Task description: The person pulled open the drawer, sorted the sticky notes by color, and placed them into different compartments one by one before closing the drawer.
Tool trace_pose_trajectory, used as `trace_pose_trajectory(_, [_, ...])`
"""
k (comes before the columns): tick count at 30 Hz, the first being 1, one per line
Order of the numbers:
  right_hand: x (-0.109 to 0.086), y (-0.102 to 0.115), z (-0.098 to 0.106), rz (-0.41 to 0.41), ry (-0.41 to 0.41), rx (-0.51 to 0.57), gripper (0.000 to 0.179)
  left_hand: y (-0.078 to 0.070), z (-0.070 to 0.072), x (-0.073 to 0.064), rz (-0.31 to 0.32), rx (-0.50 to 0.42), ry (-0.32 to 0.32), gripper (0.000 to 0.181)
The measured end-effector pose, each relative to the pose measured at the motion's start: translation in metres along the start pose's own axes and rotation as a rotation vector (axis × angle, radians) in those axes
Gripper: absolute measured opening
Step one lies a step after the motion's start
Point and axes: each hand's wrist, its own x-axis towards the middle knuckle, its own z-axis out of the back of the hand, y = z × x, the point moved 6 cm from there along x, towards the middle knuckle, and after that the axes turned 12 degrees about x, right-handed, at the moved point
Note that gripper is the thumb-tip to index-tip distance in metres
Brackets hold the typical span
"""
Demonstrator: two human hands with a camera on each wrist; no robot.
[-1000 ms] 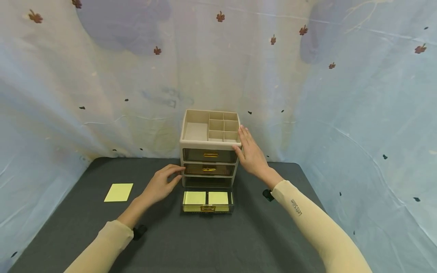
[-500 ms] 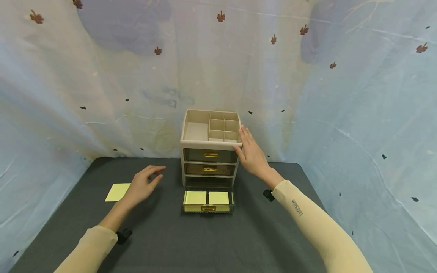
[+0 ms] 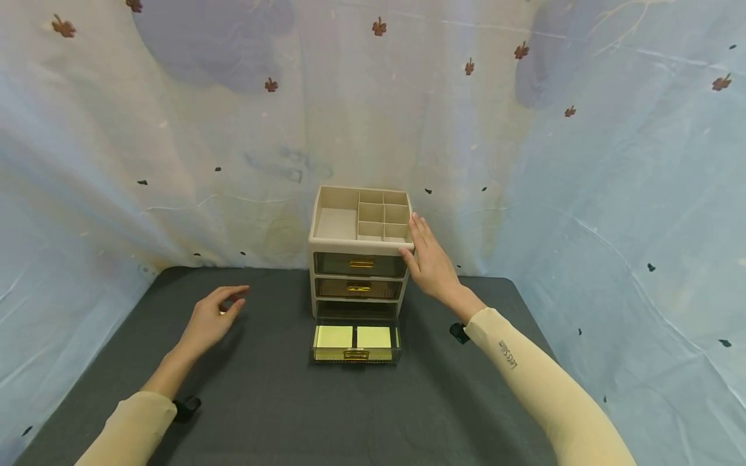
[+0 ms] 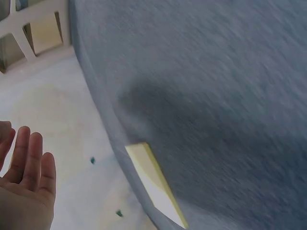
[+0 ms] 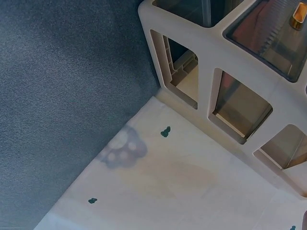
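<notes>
A beige desk organizer (image 3: 361,246) with several drawers stands at the back of the table. Its bottom drawer (image 3: 356,355) is pulled out, and two yellow sticky note pads (image 3: 335,336) lie side by side in it. My right hand (image 3: 432,264) rests against the organizer's upper right side, fingers straight. To the left, my left hand (image 3: 208,321) hovers over the table with fingers loosely bent and nothing held. Another yellow sticky note pad (image 4: 156,184) lies on the table near it; in the head view the hand hides nearly all of that pad.
The dark tabletop (image 3: 350,414) runs up to a patterned curtain (image 3: 373,116) at the back and sides. The organizer's top has open compartments (image 3: 383,214). Side windows in its wall (image 5: 242,105) show in the right wrist view.
My left hand has moved from the organizer's left side leftward to the yellow sticky note pad on the table. The right hand stays on the organizer, and the drawer has not moved.
</notes>
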Motion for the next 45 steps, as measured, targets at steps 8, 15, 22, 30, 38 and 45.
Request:
trace_pose_trajectory(8, [-0.001,-0.001,-0.001,-0.010,0.008,0.000,0.074,0.028,0.011,-0.011,0.074,0.034,0.026,0.035])
trace_pose_trajectory(15, [0.000,0.000,0.000,-0.011,0.011,-0.003,0.073,0.046,0.019,-0.016,0.112,0.064,0.038,0.037])
trace_pose_trajectory(22, [0.000,0.000,0.001,-0.015,0.009,-0.008,0.071,0.062,0.021,-0.020,0.113,0.097,0.061,0.037])
trace_pose_trajectory(30, [0.001,0.001,0.001,0.003,0.002,-0.013,0.070,0.075,0.022,-0.024,0.108,0.159,0.096,0.035])
trace_pose_trajectory(38, [0.001,0.000,0.001,0.018,0.002,-0.030,0.070,0.099,0.016,-0.024,0.179,0.227,0.236,0.043])
trace_pose_trajectory(45, [0.000,0.000,0.001,0.006,0.009,-0.026,0.072,0.108,0.013,-0.022,0.181,0.250,0.307,0.047])
